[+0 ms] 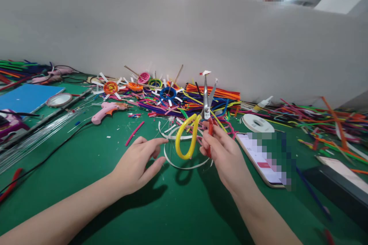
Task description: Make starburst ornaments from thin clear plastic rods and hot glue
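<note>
Scissors (206,112) stand raised near the middle of the frame, slightly to the right, with their blades (206,97) upward and apart. The right hand (223,151) grips them by the red handle (211,138), while the yellow handle (178,140) is free. From where I stand, I judge them rather light, stiff, perhaps slippery at the smooth handles; one should hold both handles, never the blades. The left hand (139,164), left of centre, is half spread, and I see nothing in its grasp. Near its fingertips, a curled white strip (184,168) lies on the green table (178,218). Farther left lies a pink glue gun (107,110).
</note>
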Available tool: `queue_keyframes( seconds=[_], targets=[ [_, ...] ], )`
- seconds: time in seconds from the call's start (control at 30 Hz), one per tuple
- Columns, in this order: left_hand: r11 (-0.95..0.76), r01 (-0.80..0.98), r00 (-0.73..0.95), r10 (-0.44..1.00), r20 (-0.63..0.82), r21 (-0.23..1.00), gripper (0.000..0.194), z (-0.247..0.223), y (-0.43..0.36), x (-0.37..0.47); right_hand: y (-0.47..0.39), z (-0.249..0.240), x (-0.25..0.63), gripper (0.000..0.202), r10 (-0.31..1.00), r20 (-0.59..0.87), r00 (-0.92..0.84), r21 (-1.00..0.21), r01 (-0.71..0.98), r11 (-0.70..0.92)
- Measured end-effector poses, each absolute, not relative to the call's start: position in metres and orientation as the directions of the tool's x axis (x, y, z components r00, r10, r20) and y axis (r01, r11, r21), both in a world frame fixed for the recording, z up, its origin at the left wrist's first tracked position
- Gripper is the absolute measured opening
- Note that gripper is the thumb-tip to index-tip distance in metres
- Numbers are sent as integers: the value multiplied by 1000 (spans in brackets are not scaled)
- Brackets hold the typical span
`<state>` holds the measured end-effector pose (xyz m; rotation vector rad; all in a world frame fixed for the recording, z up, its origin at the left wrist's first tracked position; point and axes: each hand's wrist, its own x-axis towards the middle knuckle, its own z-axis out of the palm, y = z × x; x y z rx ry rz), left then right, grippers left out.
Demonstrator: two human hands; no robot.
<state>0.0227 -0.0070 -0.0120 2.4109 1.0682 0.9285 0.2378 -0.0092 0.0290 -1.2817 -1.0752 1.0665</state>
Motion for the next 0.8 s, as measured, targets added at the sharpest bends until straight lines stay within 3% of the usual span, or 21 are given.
queue_keyframes(
  seconds=[0.17, 0.27, 0.37, 0.57, 0.8],
  targets=[
    [-447, 272, 508, 819, 268, 852, 33, -9, -9, 24, -20, 42, 222, 17, 999, -22, 31, -1000, 3, -22],
    [-245, 50, 470, 861, 194, 968, 34, -10, -10, 27, -28, 45, 212, 16, 999, -46, -25, -999, 15, -46],
    [-158, -41, 425, 891, 160, 987, 33, -9, -11, 30, -36, 47, 200, 18, 996, -67, -59, -996, 67, -63],
    [-179, 14, 196, 965, 173, 984, 35, -8, -10, 25, -39, 49, 186, 31, 986, -53, -160, -999, 9, -52],
    [-167, -2, 307, 938, 160, 986, 33, -8, -7, 26, -30, 51, 190, 25, 994, -83, -74, -997, 0, -84]
  ],
)
